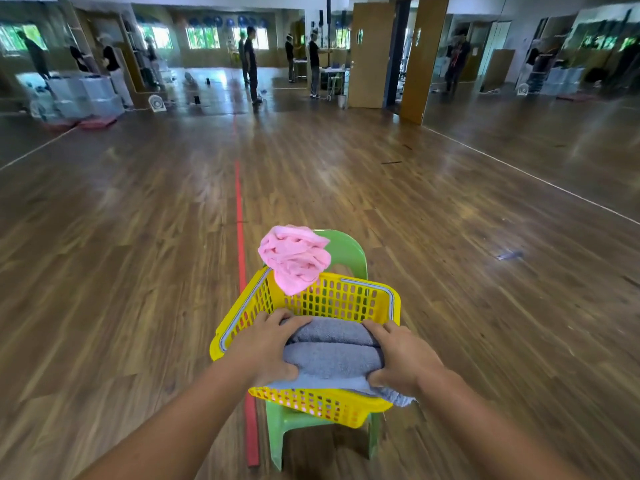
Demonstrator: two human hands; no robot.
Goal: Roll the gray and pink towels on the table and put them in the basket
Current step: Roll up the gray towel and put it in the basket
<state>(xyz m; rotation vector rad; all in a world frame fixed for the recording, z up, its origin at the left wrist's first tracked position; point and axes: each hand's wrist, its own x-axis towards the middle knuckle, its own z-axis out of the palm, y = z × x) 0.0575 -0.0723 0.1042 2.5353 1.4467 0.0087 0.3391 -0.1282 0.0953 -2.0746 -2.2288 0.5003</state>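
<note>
- On the green chair [349, 252] ahead of me stands the yellow basket [346, 299], its mesh walls upright and its gray handles [367, 284] folded down along the rim.
- Left of the basket, a red line [239, 202] runs along the wooden floor [121, 237] and passes under the basket's left side.
- At the basket's far left corner lies the pink towel [294, 258], crumpled and not rolled. It is bunched above the far rim against the chair back, with one tip hanging down inside the far wall.
- In the middle of the basket lies the gray towel [334, 358], rolled into two thick folds that run across from side to side.
- At the basket's near right corner, a loose edge of the gray towel spills over the rim and hangs outside.
- My left hand [266, 344] is inside the basket at its left wall. It grips the left end of the gray towel, with the fingers curled over the top and the thumb tucked under the near fold.
- My right hand [401, 358] is at the basket's right side and grips the other end of the gray towel. The fingers reach over the top and the thumb presses the loose edge near the rim.
- Both forearms reach forward and down toward the basket, palms facing each other across the gray towel.
</note>
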